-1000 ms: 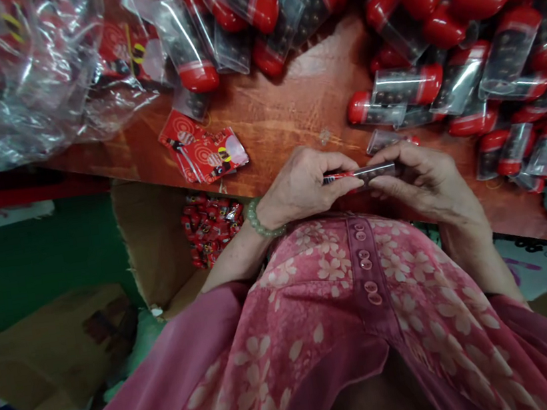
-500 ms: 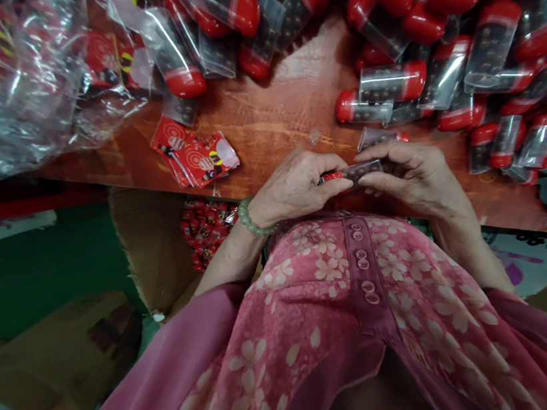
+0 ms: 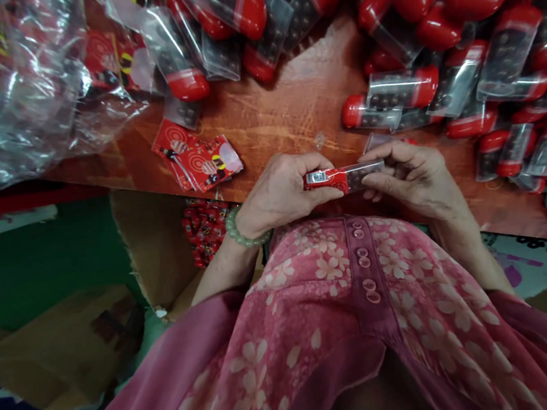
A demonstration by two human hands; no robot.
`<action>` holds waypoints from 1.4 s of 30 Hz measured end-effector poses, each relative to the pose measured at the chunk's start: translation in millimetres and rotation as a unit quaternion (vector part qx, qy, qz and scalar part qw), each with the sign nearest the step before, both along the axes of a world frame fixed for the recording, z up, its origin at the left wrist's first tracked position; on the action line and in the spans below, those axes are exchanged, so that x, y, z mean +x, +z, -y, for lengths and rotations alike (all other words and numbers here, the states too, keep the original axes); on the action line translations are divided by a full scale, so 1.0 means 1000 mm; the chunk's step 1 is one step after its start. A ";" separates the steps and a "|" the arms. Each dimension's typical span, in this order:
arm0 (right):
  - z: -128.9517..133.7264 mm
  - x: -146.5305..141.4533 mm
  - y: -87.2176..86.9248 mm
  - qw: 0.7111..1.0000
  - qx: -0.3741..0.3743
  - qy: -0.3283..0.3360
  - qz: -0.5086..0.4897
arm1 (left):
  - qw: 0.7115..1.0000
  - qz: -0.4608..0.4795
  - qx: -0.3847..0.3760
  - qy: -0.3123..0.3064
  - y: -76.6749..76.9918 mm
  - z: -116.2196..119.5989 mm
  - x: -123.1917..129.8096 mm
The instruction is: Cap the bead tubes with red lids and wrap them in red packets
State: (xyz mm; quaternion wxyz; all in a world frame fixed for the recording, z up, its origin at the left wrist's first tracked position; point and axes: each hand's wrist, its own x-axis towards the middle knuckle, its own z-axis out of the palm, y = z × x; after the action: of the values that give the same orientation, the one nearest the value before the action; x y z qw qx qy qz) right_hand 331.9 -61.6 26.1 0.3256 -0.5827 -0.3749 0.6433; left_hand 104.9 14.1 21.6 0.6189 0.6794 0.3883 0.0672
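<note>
Near the table's front edge, a small clear tube (image 3: 358, 178) of dark round beads lies level between my hands. Its left part is red and printed, like a card or label (image 3: 334, 182) with a pale barcode patch; whether this is inside or around the tube I cannot tell. My left hand (image 3: 276, 190), wearing a green bead bracelet, is closed on the red part between thumb and fingers. At the other end, my right hand (image 3: 410, 170) pinches the tube. Just behind the right fingers lies another clear tube (image 3: 373, 141), partly hidden.
Red-capped clear tubes (image 3: 404, 88) of dark beads are heaped at the back and right of the wooden table (image 3: 286, 109). A small stack of red printed cards (image 3: 205, 163) lies left of my hands. Clear plastic bags (image 3: 37, 95) cover the left; below stands an open cardboard box (image 3: 151, 248).
My left fingers have shifted left along the tube, baring the red printed part and its barcode patch. My right hand still pinches the other end.
</note>
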 end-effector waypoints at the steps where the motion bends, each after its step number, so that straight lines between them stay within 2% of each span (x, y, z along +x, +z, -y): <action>1: 0.000 0.000 0.000 1.000 0.010 0.005 0.010 | 1.000 0.000 -0.008 -0.002 0.000 -0.001 0.000; 6: 0.004 0.005 -0.003 0.987 0.106 0.048 0.114 | 0.998 -0.001 0.017 -0.068 0.003 -0.011 0.003; 10: 0.004 0.005 -0.002 0.972 0.158 0.081 0.157 | 0.995 -0.014 0.048 -0.085 0.002 -0.012 0.006; 12: 0.004 0.002 -0.001 0.982 0.126 0.063 0.129 | 0.994 -0.015 0.059 -0.085 0.001 -0.010 0.007; 14: 0.003 0.000 -0.001 0.996 0.062 0.030 0.063 | 0.995 -0.016 0.058 -0.076 0.001 -0.008 0.010; 17: 0.002 0.000 -0.002 1.000 -0.006 0.008 -0.009 | 0.997 -0.023 0.044 -0.065 0.003 -0.007 0.013; 19: 0.002 0.002 -0.002 1.000 -0.004 0.012 -0.003 | 0.997 -0.018 0.031 -0.065 0.005 -0.007 0.014; 26: 0.002 0.000 0.001 0.985 0.104 0.038 0.134 | 0.998 -0.025 0.038 -0.046 0.003 -0.009 0.009; 28: 0.002 -0.001 0.002 0.988 0.086 0.039 0.122 | 0.996 -0.025 0.043 -0.071 0.003 -0.012 0.010; 32: 0.000 -0.002 0.003 1.000 -0.008 0.025 0.009 | 0.990 -0.016 0.027 -0.136 0.006 -0.021 0.014; 34: 0.000 -0.003 0.003 1.000 -0.019 0.018 -0.006 | 0.989 -0.018 0.016 -0.147 0.006 -0.025 0.015; 36: 0.001 -0.004 0.003 1.000 -0.004 -0.003 0.012 | 0.993 -0.009 0.003 -0.117 0.006 -0.025 0.012; 39: 0.003 -0.008 0.002 0.997 0.027 -0.061 0.042 | 0.997 0.051 -0.044 0.038 0.003 -0.018 0.003; 42: -0.001 -0.014 0.000 0.993 0.038 -0.109 0.008 | 0.954 0.162 -0.147 0.203 -0.003 -0.003 -0.002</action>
State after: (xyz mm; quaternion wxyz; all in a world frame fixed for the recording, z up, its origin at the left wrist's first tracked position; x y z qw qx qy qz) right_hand 318.2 -60.9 25.9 0.4133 -0.6123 -0.3359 0.5843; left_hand 102.5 17.6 18.1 0.7401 0.4680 0.4178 0.2425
